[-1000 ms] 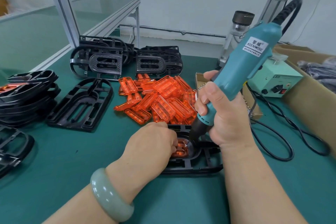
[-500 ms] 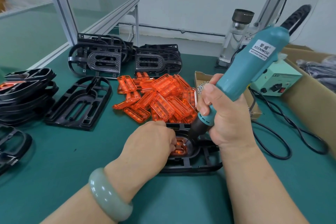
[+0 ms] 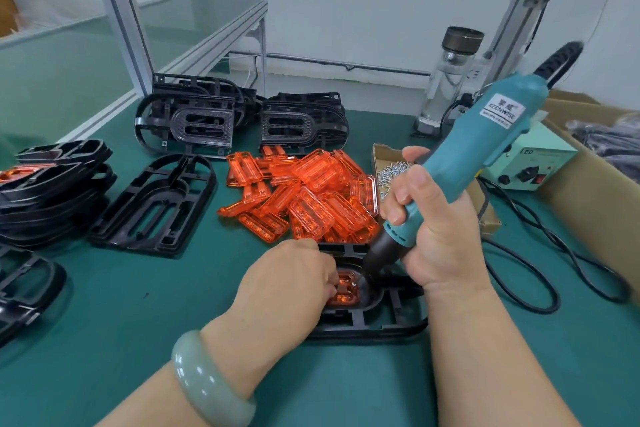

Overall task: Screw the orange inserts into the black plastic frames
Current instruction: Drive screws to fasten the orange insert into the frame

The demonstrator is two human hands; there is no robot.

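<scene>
A black plastic frame (image 3: 374,319) lies on the green mat in front of me, with an orange insert (image 3: 344,291) seated in its middle. My left hand (image 3: 291,282) presses down on the insert and frame, its fingertips hiding part of the insert. My right hand (image 3: 440,232) grips a teal electric screwdriver (image 3: 485,152), tilted, its black tip down at the insert's right edge. A heap of loose orange inserts (image 3: 311,198) lies just behind the frame.
Empty black frames lie at left (image 3: 156,204) and in stacks at far left (image 3: 52,191) and at the back (image 3: 197,121). A small cardboard tray of screws (image 3: 394,170), a power box (image 3: 533,166), its black cable (image 3: 540,291), a clear bottle (image 3: 450,80) and a cardboard box (image 3: 599,180) stand at right.
The screwdriver's top has leaned a little further right and up. Both hands stay on the same frame and insert, with the tip still at the insert.
</scene>
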